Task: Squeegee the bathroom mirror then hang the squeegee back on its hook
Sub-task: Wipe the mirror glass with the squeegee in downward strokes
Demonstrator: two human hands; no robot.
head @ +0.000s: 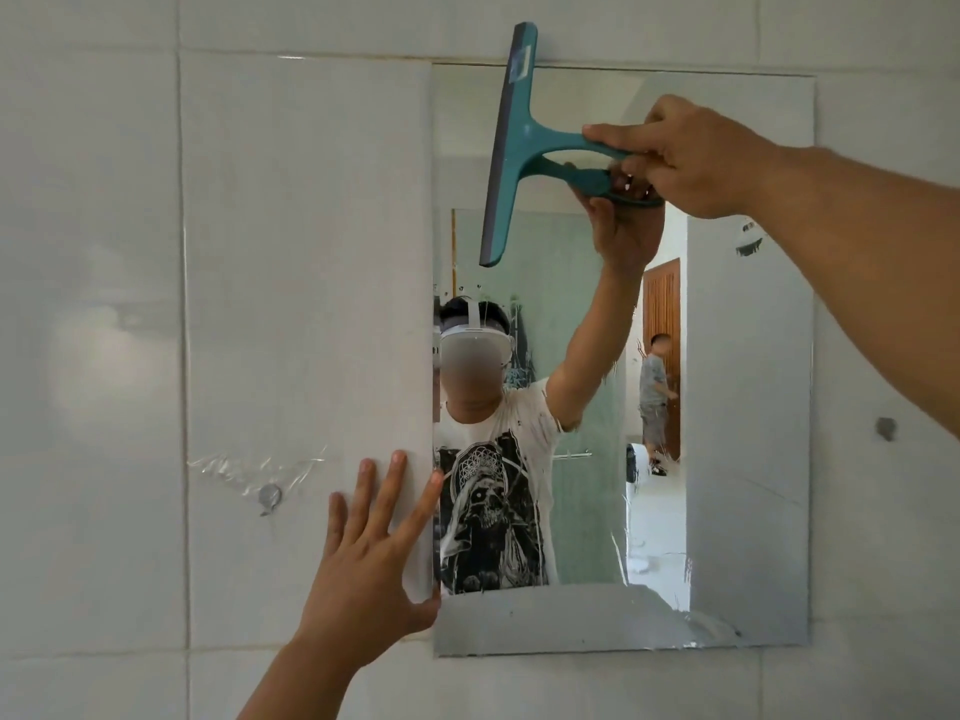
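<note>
A teal squeegee [511,142] is held up at the mirror's top left, its blade nearly vertical and its top end reaching above the mirror's upper edge. My right hand [691,158] is closed around its handle. The frameless rectangular mirror [748,407] hangs on the white tiled wall and shows streaks and water drops in its lower middle. My left hand [374,543] is spread flat on the wall tile beside the mirror's left edge, with fingertips reaching onto the glass. A small grey hook [269,495] sits on the tile to the left, under clear tape.
Another small grey wall fitting [885,427] is on the tile right of the mirror. The mirror reflects a person wearing a headset, a second person by a wooden door, and a shower area. White tiles [104,304] surround everything.
</note>
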